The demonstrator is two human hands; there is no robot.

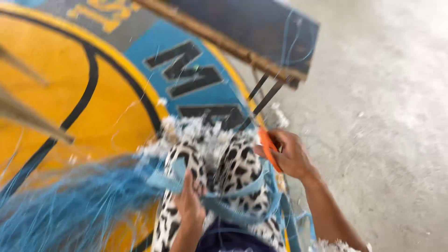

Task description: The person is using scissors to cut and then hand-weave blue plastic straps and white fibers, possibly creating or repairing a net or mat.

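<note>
My right hand (290, 154) grips orange-handled scissors (267, 108), blades open and pointing up and away toward a dark board. My left hand (189, 203) presses on a blue woven strip (233, 198) that lies across a black-and-white spotted cloth (240, 170). White fluffy stuffing (205, 133) spills from the top of the spotted cloth, just below the scissor blades. The picture is motion-blurred.
A large yellow, blue and black printed mat (93, 107) covers the floor at left. Frayed blue fibres (65, 205) spread at lower left. A dark board with a wooden strip (242, 32) lies at the top. Grey concrete floor (382, 121) fills the right side.
</note>
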